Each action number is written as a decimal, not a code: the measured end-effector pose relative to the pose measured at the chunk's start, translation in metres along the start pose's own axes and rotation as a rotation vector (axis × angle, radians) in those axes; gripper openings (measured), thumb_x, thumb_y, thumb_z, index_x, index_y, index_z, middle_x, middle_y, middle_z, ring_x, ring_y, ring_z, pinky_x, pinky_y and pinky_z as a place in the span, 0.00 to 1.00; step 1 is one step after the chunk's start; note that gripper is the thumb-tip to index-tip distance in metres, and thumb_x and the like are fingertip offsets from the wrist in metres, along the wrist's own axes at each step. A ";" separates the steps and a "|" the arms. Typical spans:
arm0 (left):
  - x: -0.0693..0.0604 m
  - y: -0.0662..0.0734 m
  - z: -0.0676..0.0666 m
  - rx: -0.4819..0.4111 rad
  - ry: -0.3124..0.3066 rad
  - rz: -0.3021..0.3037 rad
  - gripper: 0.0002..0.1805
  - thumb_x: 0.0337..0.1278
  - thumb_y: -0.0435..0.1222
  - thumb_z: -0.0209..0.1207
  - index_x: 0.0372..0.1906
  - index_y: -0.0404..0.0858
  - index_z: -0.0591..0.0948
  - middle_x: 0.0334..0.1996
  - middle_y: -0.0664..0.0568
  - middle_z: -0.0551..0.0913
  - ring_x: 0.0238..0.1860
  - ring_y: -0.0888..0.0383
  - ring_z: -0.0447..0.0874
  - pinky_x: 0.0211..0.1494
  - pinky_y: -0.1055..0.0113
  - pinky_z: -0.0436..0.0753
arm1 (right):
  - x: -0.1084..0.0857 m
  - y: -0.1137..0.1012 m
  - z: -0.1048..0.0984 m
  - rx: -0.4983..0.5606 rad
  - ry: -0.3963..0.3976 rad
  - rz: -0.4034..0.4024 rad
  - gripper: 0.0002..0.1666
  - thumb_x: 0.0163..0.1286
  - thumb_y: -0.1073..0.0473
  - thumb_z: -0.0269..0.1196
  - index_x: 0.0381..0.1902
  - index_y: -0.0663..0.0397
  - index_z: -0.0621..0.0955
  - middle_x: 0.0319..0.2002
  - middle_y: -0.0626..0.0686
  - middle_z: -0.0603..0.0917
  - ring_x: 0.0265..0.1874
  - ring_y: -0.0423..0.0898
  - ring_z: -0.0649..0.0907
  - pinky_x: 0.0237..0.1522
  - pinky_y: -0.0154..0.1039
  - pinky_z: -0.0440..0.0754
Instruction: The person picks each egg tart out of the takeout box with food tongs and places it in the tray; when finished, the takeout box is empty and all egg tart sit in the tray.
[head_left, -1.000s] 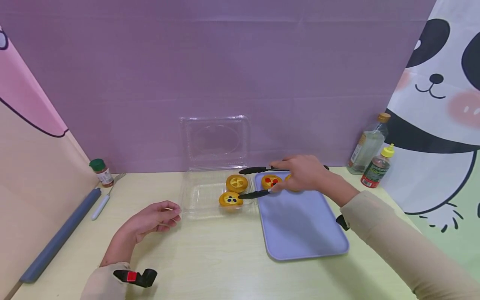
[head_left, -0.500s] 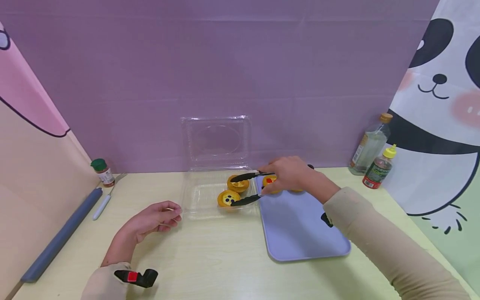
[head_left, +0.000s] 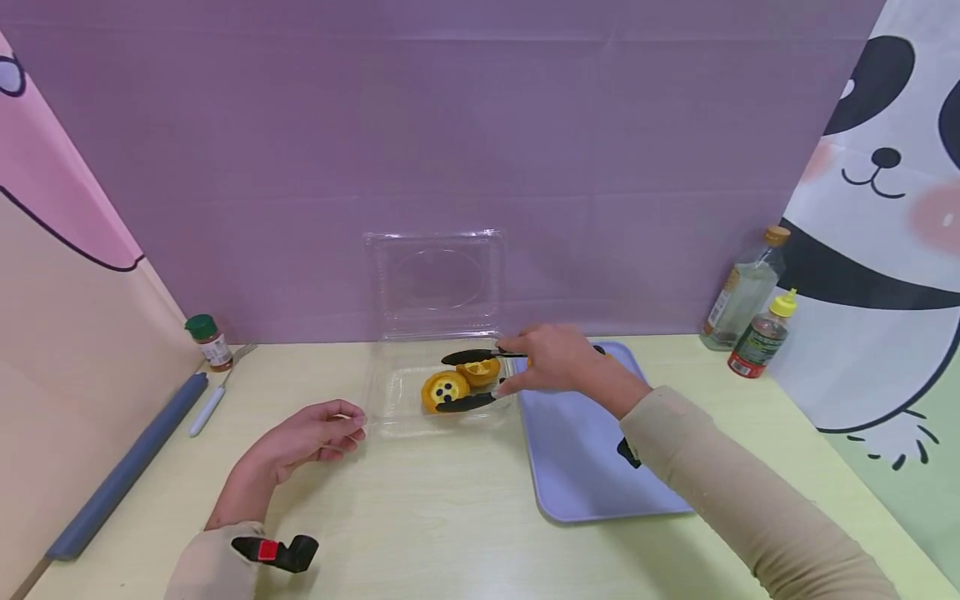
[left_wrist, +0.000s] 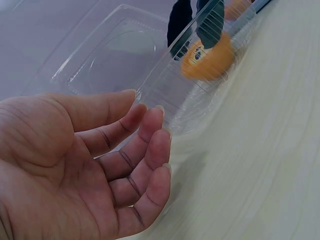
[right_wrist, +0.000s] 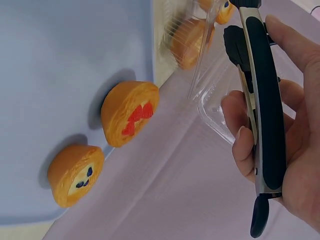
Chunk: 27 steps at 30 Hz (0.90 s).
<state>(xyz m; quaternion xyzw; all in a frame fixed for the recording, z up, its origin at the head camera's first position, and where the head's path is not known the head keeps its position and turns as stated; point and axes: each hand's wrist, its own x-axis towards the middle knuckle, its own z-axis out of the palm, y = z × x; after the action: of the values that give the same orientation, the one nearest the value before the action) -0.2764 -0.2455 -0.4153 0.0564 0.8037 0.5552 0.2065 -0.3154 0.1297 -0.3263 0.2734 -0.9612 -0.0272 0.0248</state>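
Observation:
My right hand point(head_left: 551, 358) point(right_wrist: 300, 110) grips black-and-silver tongs point(head_left: 468, 357) point(right_wrist: 267, 100), their arms spread over a clear hinged container point(head_left: 401, 422) point(left_wrist: 192, 117). Between and beside the tong tips are a tart with dark berries point(head_left: 445, 387) point(left_wrist: 207, 62) and another yellow-topped tart point(head_left: 480, 372), which leans. One tong tip overlaps the berry tart's front side. At the container's front left corner, my left hand point(head_left: 315, 433) point(left_wrist: 100, 155) pinches the rim between thumb and index fingertip, other fingers loosely bent. The lid point(head_left: 438, 279) stands raised behind.
A lilac tray point(head_left: 592, 458) point(right_wrist: 75, 45) at right holds a red-topped tart point(right_wrist: 131, 112) and a berry-topped tart point(right_wrist: 75, 175). Two bottles point(head_left: 742, 292) point(head_left: 761, 337) stand back right. At left are a green-capped jar point(head_left: 210, 342), a fork point(head_left: 210, 408) and a blue roll point(head_left: 131, 467).
My right hand and the tongs have moved left, farther over the container. The berry tart has shifted left, and the other tart has tilted. My left hand stays at the corner.

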 end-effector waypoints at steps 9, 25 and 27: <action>0.001 0.002 0.000 -0.002 -0.001 0.001 0.22 0.73 0.45 0.56 0.58 0.30 0.73 0.42 0.49 0.83 0.41 0.55 0.81 0.46 0.63 0.81 | 0.003 -0.001 -0.002 0.088 -0.051 0.049 0.51 0.55 0.22 0.64 0.73 0.32 0.69 0.63 0.49 0.80 0.55 0.49 0.82 0.37 0.42 0.77; 0.000 -0.001 -0.001 -0.004 -0.008 0.010 0.20 0.73 0.42 0.55 0.57 0.31 0.73 0.41 0.50 0.84 0.40 0.56 0.81 0.45 0.63 0.81 | 0.012 -0.001 0.001 0.094 -0.117 0.040 0.52 0.54 0.24 0.67 0.73 0.35 0.69 0.67 0.50 0.78 0.64 0.52 0.78 0.52 0.51 0.81; 0.001 -0.001 -0.001 -0.006 -0.003 0.006 0.20 0.73 0.43 0.56 0.57 0.30 0.73 0.41 0.50 0.84 0.41 0.56 0.81 0.45 0.63 0.81 | 0.013 -0.002 0.003 0.088 -0.115 0.035 0.51 0.55 0.24 0.67 0.73 0.35 0.70 0.67 0.49 0.78 0.65 0.52 0.77 0.54 0.52 0.80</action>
<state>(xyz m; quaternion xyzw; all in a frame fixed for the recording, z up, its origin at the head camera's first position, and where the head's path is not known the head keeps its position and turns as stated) -0.2773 -0.2459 -0.4159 0.0591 0.8015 0.5581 0.2064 -0.3258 0.1214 -0.3288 0.2553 -0.9660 -0.0004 -0.0419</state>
